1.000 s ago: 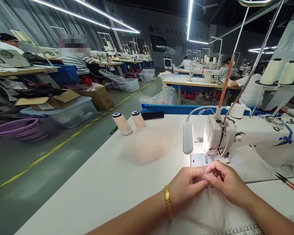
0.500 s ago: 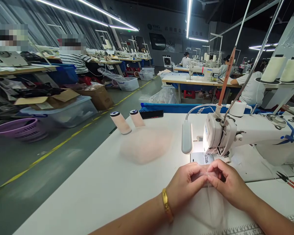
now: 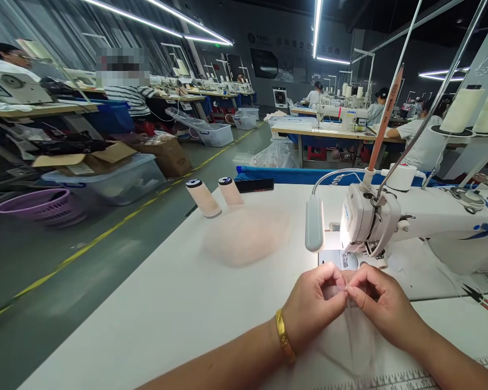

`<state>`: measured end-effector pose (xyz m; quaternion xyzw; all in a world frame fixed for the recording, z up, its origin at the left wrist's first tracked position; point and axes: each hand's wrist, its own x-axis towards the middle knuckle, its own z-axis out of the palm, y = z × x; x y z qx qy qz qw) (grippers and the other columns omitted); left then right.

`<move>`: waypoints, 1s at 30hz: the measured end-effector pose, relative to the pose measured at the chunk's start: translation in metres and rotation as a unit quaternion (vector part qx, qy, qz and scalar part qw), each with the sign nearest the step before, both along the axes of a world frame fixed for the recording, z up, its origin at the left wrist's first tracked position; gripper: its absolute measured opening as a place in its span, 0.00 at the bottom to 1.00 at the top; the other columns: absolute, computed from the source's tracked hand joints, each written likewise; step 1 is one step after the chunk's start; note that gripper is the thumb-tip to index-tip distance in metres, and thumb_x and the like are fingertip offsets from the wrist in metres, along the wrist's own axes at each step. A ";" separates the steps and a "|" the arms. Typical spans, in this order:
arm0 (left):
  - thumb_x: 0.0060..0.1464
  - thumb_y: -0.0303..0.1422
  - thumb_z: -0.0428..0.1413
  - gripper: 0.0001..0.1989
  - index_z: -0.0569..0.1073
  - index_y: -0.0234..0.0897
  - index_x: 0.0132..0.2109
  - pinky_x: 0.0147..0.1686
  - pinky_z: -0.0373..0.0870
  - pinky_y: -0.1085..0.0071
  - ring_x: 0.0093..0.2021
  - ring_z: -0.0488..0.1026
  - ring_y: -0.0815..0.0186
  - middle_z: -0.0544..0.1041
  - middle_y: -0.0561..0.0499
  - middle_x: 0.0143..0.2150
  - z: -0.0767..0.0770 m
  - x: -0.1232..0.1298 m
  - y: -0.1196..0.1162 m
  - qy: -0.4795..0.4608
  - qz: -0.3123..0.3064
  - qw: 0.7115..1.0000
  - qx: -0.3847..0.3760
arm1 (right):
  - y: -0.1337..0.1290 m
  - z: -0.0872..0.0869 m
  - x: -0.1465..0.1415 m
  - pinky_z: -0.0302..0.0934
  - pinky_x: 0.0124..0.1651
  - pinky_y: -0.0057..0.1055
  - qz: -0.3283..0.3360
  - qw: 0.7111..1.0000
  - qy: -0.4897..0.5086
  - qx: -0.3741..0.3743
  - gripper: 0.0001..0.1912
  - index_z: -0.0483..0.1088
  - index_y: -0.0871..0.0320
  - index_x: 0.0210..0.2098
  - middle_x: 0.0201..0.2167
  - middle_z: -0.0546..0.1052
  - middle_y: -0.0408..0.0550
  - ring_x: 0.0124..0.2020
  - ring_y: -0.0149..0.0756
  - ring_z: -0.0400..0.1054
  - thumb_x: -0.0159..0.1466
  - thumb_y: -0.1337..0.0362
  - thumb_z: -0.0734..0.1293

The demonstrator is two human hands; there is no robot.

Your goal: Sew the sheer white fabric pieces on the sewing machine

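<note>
Thumb and fingers of my left hand pinch the edge of a sheer pale pink fabric. My right hand pinches the same edge, and the fingertips of both hands nearly meet. The fabric hangs down from them over the white table, its lower part see-through. Just beyond my fingers are the needle plate and presser foot of a white sewing machine, lit by a small lamp. Farther left on the table lies a loose heap of sheer pink fabric.
Two pink thread cones and a dark flat object stand at the table's far edge. Red-handled snips lie at right, a clear ruler in front. An orange pencil rises above the machine. Other people sit at machines beyond.
The view has shifted slightly, so the scene sits a little farther right. Both hands keep their pinch on the fabric edge, with the fingertips slightly rearranged.
</note>
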<state>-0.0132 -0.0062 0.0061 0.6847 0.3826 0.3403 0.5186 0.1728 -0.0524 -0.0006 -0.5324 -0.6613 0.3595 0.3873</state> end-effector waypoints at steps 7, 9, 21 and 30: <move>0.47 0.41 0.60 0.12 0.70 0.38 0.33 0.29 0.60 0.72 0.28 0.64 0.68 0.70 0.54 0.27 0.001 0.001 0.001 0.000 -0.010 0.998 -0.061 | -0.001 0.000 0.000 0.56 0.34 0.32 -0.004 1.000 -0.012 0.019 0.12 0.70 0.53 0.33 0.29 0.71 0.42 0.31 0.37 0.63 0.70 0.55 0.66; 0.47 0.41 0.60 0.12 0.68 0.38 0.30 0.28 0.58 0.73 0.27 0.61 0.69 0.67 0.56 0.25 -0.001 0.001 0.001 0.008 -0.015 0.998 -0.062 | -0.001 0.000 0.000 0.55 0.33 0.32 -0.005 1.000 -0.017 0.020 0.11 0.70 0.53 0.33 0.29 0.70 0.41 0.31 0.36 0.62 0.70 0.55 0.66; 0.46 0.37 0.61 0.10 0.69 0.37 0.32 0.29 0.61 0.72 0.27 0.63 0.69 0.69 0.56 0.26 -0.004 0.002 0.001 -0.034 -0.011 0.997 -0.063 | -0.003 0.002 -0.001 0.54 0.33 0.30 -0.006 1.000 -0.010 -0.005 0.10 0.67 0.53 0.32 0.28 0.69 0.40 0.31 0.36 0.61 0.69 0.57 0.66; 0.47 0.37 0.61 0.10 0.68 0.38 0.29 0.27 0.57 0.74 0.26 0.60 0.70 0.66 0.58 0.24 -0.004 0.002 0.003 -0.018 -0.024 0.996 -0.082 | -0.002 0.004 -0.002 0.54 0.33 0.30 -0.010 1.000 -0.019 0.001 0.12 0.68 0.53 0.32 0.27 0.68 0.40 0.30 0.35 0.60 0.69 0.54 0.65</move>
